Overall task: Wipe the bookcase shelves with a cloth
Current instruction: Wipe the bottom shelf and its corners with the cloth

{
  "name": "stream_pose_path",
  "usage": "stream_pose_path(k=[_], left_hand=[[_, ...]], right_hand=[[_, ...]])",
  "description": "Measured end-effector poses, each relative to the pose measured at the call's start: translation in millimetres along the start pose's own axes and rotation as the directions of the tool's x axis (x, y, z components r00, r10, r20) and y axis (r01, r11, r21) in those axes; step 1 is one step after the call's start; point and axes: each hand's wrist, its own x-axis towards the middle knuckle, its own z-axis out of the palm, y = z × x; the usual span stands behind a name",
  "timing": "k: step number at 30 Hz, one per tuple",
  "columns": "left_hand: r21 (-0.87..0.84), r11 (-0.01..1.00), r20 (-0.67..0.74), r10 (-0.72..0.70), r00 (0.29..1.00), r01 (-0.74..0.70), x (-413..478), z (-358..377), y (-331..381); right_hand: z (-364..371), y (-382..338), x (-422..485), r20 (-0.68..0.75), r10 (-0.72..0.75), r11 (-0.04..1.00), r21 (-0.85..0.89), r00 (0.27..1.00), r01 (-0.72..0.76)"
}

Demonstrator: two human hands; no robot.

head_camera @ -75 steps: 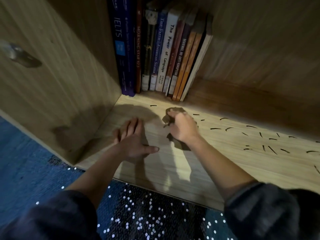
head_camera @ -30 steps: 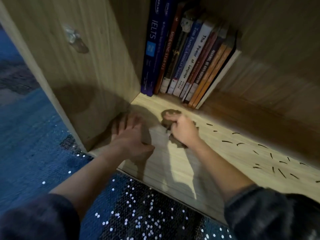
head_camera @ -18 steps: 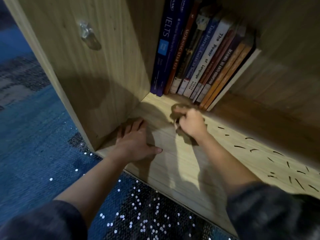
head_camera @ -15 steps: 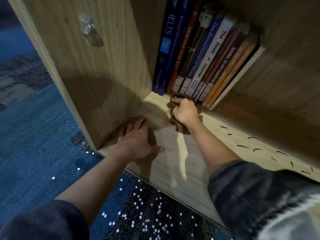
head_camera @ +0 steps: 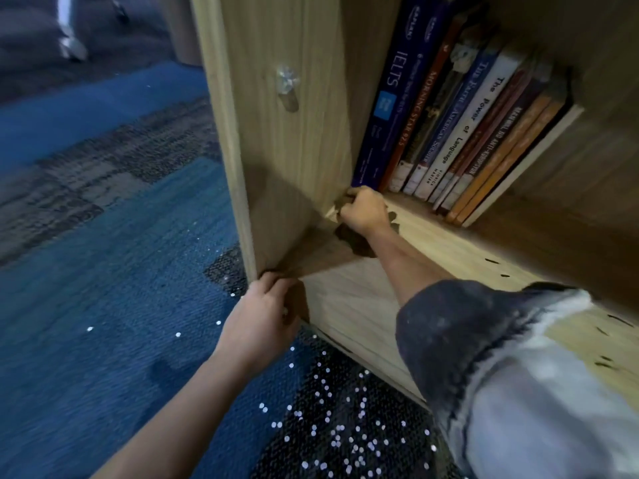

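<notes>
The bottom shelf (head_camera: 359,299) of a light wooden bookcase lies in front of me. My right hand (head_camera: 364,210) grips a bunched brown cloth (head_camera: 359,242) and presses it into the back left corner of the shelf, just below the blue book. My left hand (head_camera: 259,319) has its fingers curled round the front left corner of the shelf, at the foot of the side panel (head_camera: 294,140). Most of the cloth is hidden under my right hand.
A row of leaning books (head_camera: 460,126) stands at the back of the shelf. Small dark marks (head_camera: 498,267) dot the shelf on the right. A clear knob (head_camera: 288,81) sticks out of the side panel. Blue carpet (head_camera: 103,305) and a dark speckled mat (head_camera: 339,426) lie below.
My right hand has slid the cloth left and back into the corner by the side panel. My left hand has moved from lying flat on the shelf to gripping its front left corner.
</notes>
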Motion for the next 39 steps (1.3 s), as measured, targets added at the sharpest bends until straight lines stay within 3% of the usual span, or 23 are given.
stream_pose_path(k=[3, 10, 13, 16, 17, 19, 20, 22, 24, 26, 27, 29, 31, 33, 35, 37, 39], left_hand=[[-0.057, 0.998, 0.011, -0.026, 1.000, 0.027, -8, -4, -4], [-0.158, 0.979, -0.055, -0.140, 0.989, 0.130, -22, -8, -4], [-0.216, 0.962, -0.201, -0.210, 0.957, 0.166, -32, -7, 3], [-0.257, 0.946, -0.276, -0.269, 0.923, 0.199, -47, -7, 3], [-0.254, 0.946, -0.282, -0.271, 0.920, 0.201, -51, -8, 3], [-0.217, 0.960, -0.246, -0.229, 0.942, 0.176, -55, -9, 6], [-0.194, 0.969, -0.217, -0.193, 0.957, 0.151, -52, -9, 7], [-0.159, 0.983, -0.129, -0.114, 0.985, 0.093, -47, -3, 17], [-0.129, 0.991, -0.058, -0.049, 0.997, 0.042, -41, 4, 29], [-0.076, 0.997, -0.001, 0.017, 1.000, -0.017, -37, 14, 47], [-0.047, 0.997, 0.019, 0.059, 0.998, -0.058, -35, 19, 56], [0.020, 0.990, 0.051, 0.138, 0.989, -0.140, -30, 30, 69], [0.055, 0.980, 0.082, 0.186, 0.979, -0.191, -28, 41, 75], [0.057, 0.976, 0.110, 0.204, 0.973, -0.211, -30, 50, 77], [0.051, 0.975, 0.096, 0.211, 0.973, -0.216, -32, 58, 75], [0.039, 0.974, 0.071, 0.221, 0.973, -0.224, -34, 63, 74], [0.033, 0.975, 0.051, 0.219, 0.974, -0.221, -35, 64, 73]], right_hand=[[5, -5, -6, 0.001, -0.021, 0.998, -0.063, 1.000, 0.021], [36, -13, -92, 0.147, -0.287, 0.941, -0.141, 0.946, 0.308], [39, -18, -137, 0.260, -0.528, 0.840, 0.023, 0.808, 0.542], [27, -4, -182, 0.443, -0.603, 0.755, 0.046, 0.664, 0.655], [22, 6, -194, 0.441, -0.613, 0.751, 0.069, 0.655, 0.657], [-5, 26, -210, 0.249, -0.559, 0.829, 0.166, 0.791, 0.534], [-23, 37, -210, 0.114, -0.476, 0.872, 0.191, 0.872, 0.451], [-57, 63, -208, -0.074, -0.288, 0.940, 0.166, 0.955, 0.297], [-75, 86, -201, -0.129, -0.153, 0.983, 0.084, 0.980, 0.165], [-74, 101, -207, -0.086, -0.028, 0.994, -0.108, 0.996, 0.018], [-67, 104, -214, -0.065, -0.006, 0.979, -0.205, 0.998, -0.008], [-53, 103, -235, -0.014, -0.084, 0.951, -0.299, 0.996, 0.076], [-47, 100, -258, 0.046, -0.225, 0.951, -0.209, 0.973, 0.230], [-55, 106, -274, 0.073, -0.278, 0.958, -0.046, 0.958, 0.282], [-73, 125, -264, -0.049, -0.213, 0.977, 0.005, 0.976, 0.213], [-92, 147, -246, -0.187, -0.066, 0.996, -0.068, 0.980, 0.054], [-98, 156, -242, -0.215, -0.005, 0.984, -0.177, 0.977, -0.033]])
